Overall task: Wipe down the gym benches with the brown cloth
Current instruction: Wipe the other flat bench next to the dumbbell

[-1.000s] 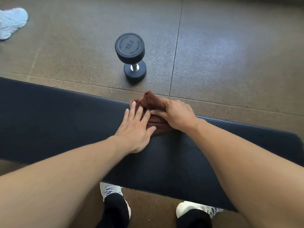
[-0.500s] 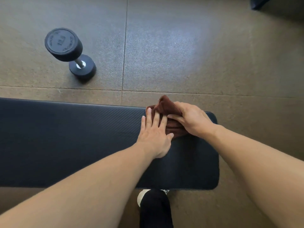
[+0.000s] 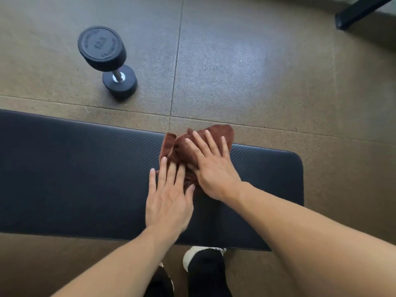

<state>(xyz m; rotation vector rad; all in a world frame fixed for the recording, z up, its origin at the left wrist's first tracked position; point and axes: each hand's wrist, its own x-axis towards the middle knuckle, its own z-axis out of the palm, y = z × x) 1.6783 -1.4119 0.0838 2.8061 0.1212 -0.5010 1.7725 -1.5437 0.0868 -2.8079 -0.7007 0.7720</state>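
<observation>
- A black dumbbell stands on end on the floor beyond the bench; its top face carries moulded writing, too blurred to read.
- The dark padded bench runs across, its rounded end to the right.
- Left hand lies flat, fingers straight, tips on the cloth's near edge.
- Brown cloth sits bunched at the bench's far edge, partly overhanging.
- Right hand presses it, fingers spread.
- Shoes show below; a dark bar lies top right.

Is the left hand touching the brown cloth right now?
Touching. The head view shows the left hand flat on the bench, its straight fingertips lying on the near edge of the brown cloth.
</observation>
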